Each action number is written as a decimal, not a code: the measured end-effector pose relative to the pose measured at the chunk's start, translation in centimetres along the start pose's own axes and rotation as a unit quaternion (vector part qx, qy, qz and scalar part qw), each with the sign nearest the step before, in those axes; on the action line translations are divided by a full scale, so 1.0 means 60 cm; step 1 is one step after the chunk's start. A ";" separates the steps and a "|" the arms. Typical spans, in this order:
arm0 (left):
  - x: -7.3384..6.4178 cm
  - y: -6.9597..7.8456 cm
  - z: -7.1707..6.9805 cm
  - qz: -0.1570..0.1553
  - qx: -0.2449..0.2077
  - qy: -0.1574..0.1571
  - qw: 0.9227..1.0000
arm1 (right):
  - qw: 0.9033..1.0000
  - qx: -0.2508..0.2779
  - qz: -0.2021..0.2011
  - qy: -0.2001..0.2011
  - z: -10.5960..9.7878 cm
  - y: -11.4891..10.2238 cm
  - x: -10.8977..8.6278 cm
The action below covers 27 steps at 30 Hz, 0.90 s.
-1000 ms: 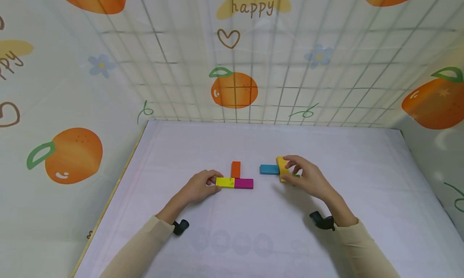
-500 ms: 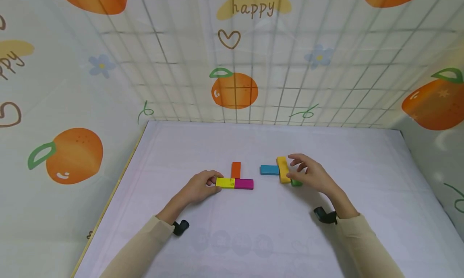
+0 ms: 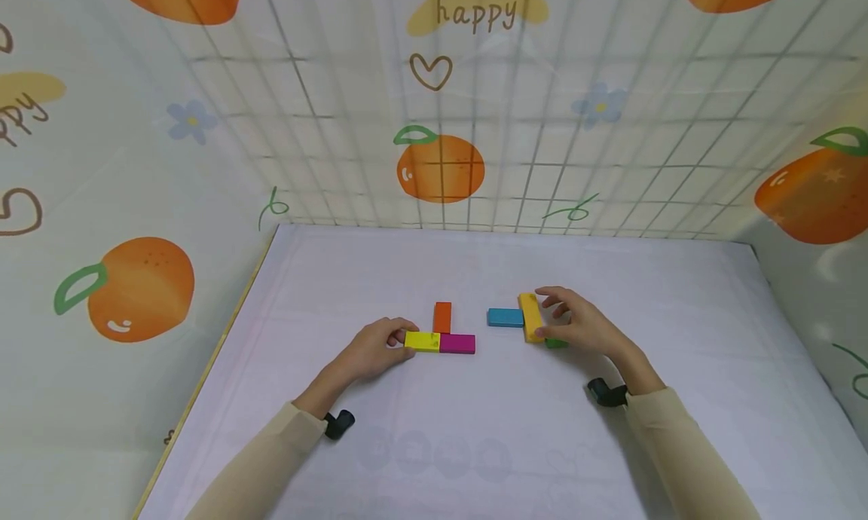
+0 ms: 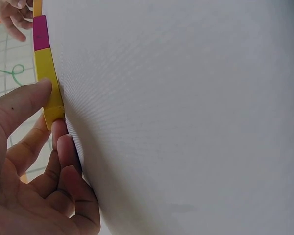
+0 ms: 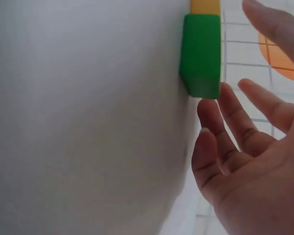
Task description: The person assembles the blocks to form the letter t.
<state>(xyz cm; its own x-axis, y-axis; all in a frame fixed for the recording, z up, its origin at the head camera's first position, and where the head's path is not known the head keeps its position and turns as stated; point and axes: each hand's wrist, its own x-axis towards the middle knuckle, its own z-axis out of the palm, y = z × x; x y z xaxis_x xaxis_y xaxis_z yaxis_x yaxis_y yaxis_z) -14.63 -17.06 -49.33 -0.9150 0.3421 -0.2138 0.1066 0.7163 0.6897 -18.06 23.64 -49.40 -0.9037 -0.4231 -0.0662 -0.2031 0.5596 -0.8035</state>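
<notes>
In the head view my left hand [image 3: 369,348] pinches the left end of a bright yellow block [image 3: 422,342], thumb on the near side. A magenta block [image 3: 457,344] lies end to end with it. An orange block [image 3: 442,317] points away from their joint. Farther right, a blue block [image 3: 505,318] meets the side of an amber-yellow block [image 3: 530,318]. My right hand [image 3: 582,325] hovers over that group's right side, thumb and fingers spread apart. It partly hides a green block [image 3: 556,344]; the right wrist view shows this green block [image 5: 202,54] plainly, with relaxed fingers beside its end.
All the blocks lie flat on a white tabletop [image 3: 434,422]. A printed cloth [image 3: 339,166] with oranges and grid lines rises behind the table's back edge. Each wrist carries a small black camera, such as the right one [image 3: 606,393].
My right hand has drawn back to the right from the amber-yellow block, uncovering more of it and the green block, then shifted slightly left again. The left hand stays in place.
</notes>
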 end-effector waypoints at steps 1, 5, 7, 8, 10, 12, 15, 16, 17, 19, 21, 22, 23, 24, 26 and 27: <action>0.000 0.000 0.000 0.001 0.001 0.000 1.000 | 1.000 0.000 -0.001 -0.002 0.000 0.001 0.001; 0.000 0.002 -0.001 0.004 0.003 0.000 1.000 | 1.000 -0.001 -0.001 -0.007 0.001 0.005 0.005; 0.000 0.002 -0.001 0.004 0.003 0.000 1.000 | 1.000 -0.005 0.002 -0.006 0.001 0.005 0.007; 0.000 0.001 -0.001 0.003 0.004 0.000 1.000 | 1.000 -0.006 0.002 -0.006 0.001 0.005 0.008; 0.001 0.000 0.000 0.000 0.004 0.000 1.000 | 1.000 -0.012 0.000 -0.006 0.001 0.004 0.010; 0.001 -0.001 0.001 0.000 0.002 0.000 1.000 | 1.000 -0.016 -0.007 -0.008 0.001 0.003 0.012; 0.002 -0.002 0.001 0.002 -0.001 -0.001 1.000 | 1.000 -0.016 -0.022 -0.016 0.000 0.002 0.014; 0.002 -0.003 0.001 0.002 -0.001 -0.001 1.000 | 0.999 -0.016 -0.027 -0.020 -0.001 0.003 0.015; 0.003 -0.003 0.001 0.002 0.000 -0.001 1.000 | 0.999 -0.016 -0.031 -0.026 -0.001 0.004 0.015; 0.003 -0.004 0.002 0.003 0.002 -0.002 1.000 | 0.999 -0.013 -0.036 -0.038 -0.001 0.006 0.016; 0.004 -0.005 0.002 0.003 0.006 -0.002 1.000 | 0.998 -0.014 -0.041 -0.050 -0.001 0.009 0.016; 0.004 -0.005 0.002 0.003 0.007 -0.002 1.000 | 0.997 -0.015 -0.043 -0.055 -0.001 0.010 0.016; 0.004 -0.005 0.002 0.003 0.006 -0.002 1.000 | 0.997 -0.016 -0.045 -0.060 -0.001 0.010 0.017; 0.004 -0.005 0.002 0.003 0.006 -0.002 1.000 | 0.997 -0.017 -0.047 -0.063 -0.001 0.011 0.017; 0.003 -0.005 0.002 0.001 0.005 -0.001 1.000 | 0.996 -0.024 -0.052 -0.067 -0.001 0.012 0.017; 0.003 -0.005 0.002 0.001 0.004 -0.001 1.000 | 0.996 -0.027 -0.055 -0.068 -0.001 0.012 0.018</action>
<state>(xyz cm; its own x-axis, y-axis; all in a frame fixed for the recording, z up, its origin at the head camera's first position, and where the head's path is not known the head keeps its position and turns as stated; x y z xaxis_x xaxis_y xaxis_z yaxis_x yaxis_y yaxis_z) -14.76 -17.12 -49.66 -0.9143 0.3438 -0.2143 0.1106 0.7207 0.6843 -19.20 23.62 -49.99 -0.8164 -0.5741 -0.0621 -0.3207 0.5402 -0.7780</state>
